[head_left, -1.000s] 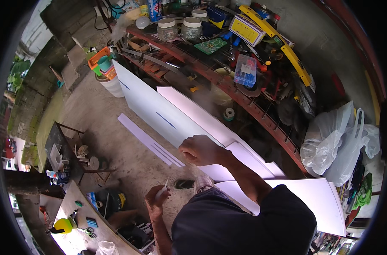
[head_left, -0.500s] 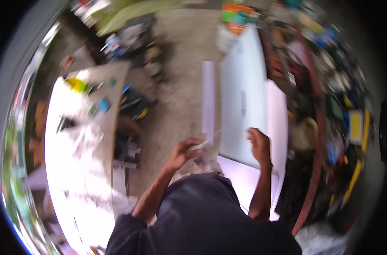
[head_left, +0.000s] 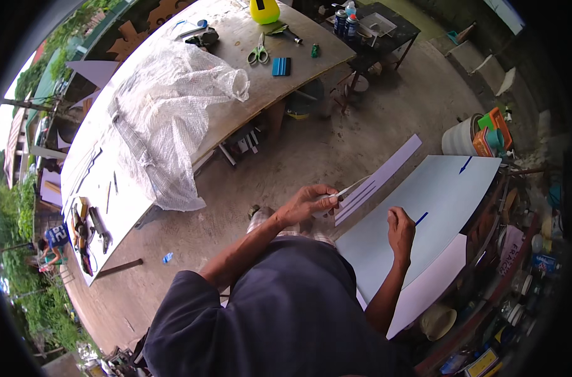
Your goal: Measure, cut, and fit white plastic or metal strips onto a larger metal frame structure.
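Left hand (head_left: pixel 308 204) holding white piece (head_left: pixel 345 191), perhaps strip; right hand (head_left: pixel 400 235) near panel (head_left: pixel 446 195).

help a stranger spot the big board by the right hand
Find the cluttered shelf, lower right. Between it and the lilac strip, behind the right hand, is a wide bluish board. Two dark blue marks set it apart from the plain pinkish board beside it.

Bubble wrap (head_left: pixel 163 97) and scissors (head_left: pixel 259 50) on the table (head_left: pixel 323 53) at left, strip (head_left: pixel 389 164) beside panel (head_left: pixel 446 195) at right
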Demonstrator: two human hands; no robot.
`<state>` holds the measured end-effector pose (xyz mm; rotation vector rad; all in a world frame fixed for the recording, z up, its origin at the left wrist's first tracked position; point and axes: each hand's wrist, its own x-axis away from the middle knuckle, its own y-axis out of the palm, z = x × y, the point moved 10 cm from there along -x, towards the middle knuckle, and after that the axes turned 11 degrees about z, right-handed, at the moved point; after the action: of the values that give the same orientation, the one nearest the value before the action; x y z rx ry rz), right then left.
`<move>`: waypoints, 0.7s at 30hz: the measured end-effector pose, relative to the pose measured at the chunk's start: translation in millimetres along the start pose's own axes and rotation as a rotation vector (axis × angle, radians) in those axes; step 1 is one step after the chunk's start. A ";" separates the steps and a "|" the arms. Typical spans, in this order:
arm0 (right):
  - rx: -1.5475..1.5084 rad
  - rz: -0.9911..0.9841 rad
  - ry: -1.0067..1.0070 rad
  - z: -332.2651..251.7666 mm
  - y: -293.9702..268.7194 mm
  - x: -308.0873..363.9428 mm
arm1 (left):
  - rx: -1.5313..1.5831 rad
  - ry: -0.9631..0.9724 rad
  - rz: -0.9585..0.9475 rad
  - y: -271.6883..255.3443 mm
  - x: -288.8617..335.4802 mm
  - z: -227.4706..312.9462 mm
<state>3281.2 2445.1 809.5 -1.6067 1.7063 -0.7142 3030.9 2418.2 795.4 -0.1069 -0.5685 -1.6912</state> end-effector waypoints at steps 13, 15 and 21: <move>-0.330 -0.290 -0.249 -144.0 160.8 -108.0 | 0.245 0.212 0.587 -169.1 59.2 30.7; -0.319 -0.346 -0.274 -180.1 202.0 -137.8 | 0.238 0.354 0.670 -202.2 75.0 43.7; -0.342 -0.435 -0.335 -276.8 345.3 -242.3 | 0.312 0.436 0.801 -287.0 103.0 68.4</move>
<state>2851.8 2700.2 738.2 -2.2326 1.2950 -0.3259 2720.8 2380.8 806.0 0.2316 -0.3745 -0.7966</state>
